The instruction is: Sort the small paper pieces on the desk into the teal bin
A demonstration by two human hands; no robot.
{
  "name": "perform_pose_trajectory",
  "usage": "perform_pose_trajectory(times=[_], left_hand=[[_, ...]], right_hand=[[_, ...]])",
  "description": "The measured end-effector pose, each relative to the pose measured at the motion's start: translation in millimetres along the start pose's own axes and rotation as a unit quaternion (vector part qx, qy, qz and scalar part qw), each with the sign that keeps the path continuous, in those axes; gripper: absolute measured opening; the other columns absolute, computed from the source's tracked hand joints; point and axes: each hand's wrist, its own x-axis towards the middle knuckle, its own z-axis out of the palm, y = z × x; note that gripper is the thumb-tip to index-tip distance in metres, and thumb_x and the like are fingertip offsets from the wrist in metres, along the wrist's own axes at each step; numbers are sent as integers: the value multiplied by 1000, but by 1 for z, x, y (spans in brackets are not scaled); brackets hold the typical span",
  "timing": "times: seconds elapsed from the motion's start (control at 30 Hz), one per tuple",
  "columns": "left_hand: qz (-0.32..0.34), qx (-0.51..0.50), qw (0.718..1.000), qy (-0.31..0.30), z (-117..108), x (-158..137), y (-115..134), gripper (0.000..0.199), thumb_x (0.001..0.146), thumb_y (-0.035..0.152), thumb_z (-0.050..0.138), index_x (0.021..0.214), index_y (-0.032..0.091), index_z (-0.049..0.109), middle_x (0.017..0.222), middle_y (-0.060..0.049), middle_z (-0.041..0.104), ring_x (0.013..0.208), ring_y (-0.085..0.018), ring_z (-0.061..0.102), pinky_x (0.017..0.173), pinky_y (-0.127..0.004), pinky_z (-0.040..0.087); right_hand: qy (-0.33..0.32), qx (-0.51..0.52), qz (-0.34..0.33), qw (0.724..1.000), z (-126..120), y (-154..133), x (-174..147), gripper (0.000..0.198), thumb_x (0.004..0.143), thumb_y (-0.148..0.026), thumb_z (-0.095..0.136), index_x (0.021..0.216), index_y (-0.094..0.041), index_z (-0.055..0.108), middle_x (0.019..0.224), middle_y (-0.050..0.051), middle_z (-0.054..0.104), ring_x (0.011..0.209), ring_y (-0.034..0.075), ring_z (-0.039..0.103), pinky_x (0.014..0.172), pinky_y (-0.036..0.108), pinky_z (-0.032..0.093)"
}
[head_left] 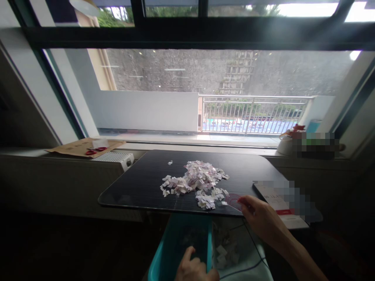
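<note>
My right hand [262,220] is at the front right edge of the dark table [137,195]. Its thumb and fingers pinch a thin, see-through plastic piece [233,200] with faint pinkish curved lines; its exact kind is unclear. Touching or close to that piece is a small heap of cut paper scraps [206,201], with a larger pile of scraps [200,173] behind it. Below the table edge, my left hand [195,269] is at the teal bin [159,257], index finger extended and the other fingers curled. The frame's bottom cuts off part of its hold.
A whitish container [243,249] with paper pieces stands right of the teal bin, a dark cord across it. A box [272,199] lies on the table's right side. Red-handled scissors [96,150] rest on brown paper [67,146] at the left sill. A window is behind.
</note>
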Motion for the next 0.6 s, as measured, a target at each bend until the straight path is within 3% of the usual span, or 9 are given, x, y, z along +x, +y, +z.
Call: perform_pose_trajectory(times=[0.6], left_hand=[[-4,-7,1000,-29,-10,3,0,16,78,28,57,63,23,54,48,5,50,47,-12,44,86,-37,36]], right_hand=[[26,0,14,1000,-5,9,-4,24,83,-30,46,92,-21,66,84,3,71,68,18,63,62,27,45]])
